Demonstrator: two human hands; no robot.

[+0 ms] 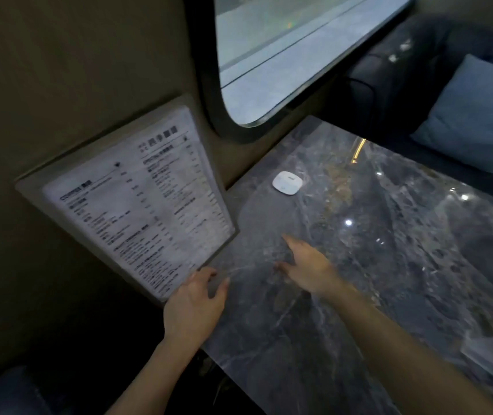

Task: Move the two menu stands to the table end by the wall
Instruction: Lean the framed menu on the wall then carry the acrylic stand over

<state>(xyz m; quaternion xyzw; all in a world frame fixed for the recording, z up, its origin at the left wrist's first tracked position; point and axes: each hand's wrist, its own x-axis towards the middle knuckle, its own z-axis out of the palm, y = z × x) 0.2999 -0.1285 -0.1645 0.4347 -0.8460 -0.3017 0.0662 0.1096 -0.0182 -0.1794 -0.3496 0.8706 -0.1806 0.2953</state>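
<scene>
While the menu stand (137, 202) leans at the desk's (359, 265) wall end, left hand (192, 307) nearest, loosely curled at its lower corner, the right hand (308, 268) hovers open, empty, alongside.

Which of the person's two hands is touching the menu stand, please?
The left hand: its fingers rest at the menu stand's near corner, while the right hand reaches out over bare marble table.
</scene>
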